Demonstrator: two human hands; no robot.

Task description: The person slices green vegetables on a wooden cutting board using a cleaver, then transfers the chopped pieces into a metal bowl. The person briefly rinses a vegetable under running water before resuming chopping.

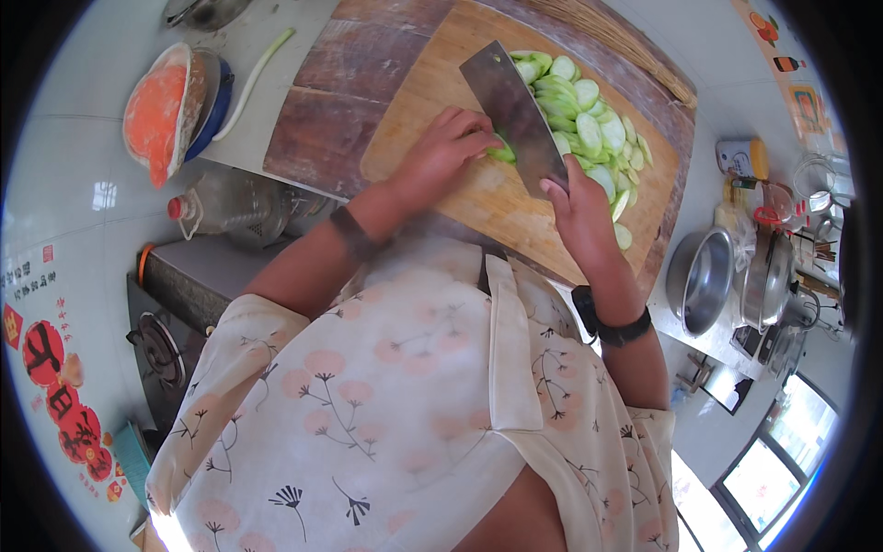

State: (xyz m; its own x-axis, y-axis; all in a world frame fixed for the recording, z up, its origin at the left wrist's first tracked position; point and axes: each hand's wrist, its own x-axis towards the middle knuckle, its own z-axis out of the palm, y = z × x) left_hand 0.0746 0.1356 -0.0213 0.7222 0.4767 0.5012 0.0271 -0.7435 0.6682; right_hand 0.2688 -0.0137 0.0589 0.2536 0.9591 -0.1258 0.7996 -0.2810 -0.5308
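My right hand (576, 207) grips the handle end of a broad cleaver (517, 117), its blade slanting up and left over a wooden cutting board (414, 103). On the blade's left side, my left hand (448, 152) has its fingertips bent on a small piece of green vegetable (503, 149) on the board. A heap of pale green vegetable slices (586, 124), possibly of a gourd, lies to the right of the blade, with some slices spread towards the board's right side. The blade and my fingers hide part of the piece.
Bundled straw stalks (621, 48) lie along the table's far edge. To the left are a green onion (255, 83), a bowl with an orange plastic thing (157, 114) and a large plastic bottle (234, 207). A steel basin (700, 279) and a lidded pot (767, 279) stand at the right.
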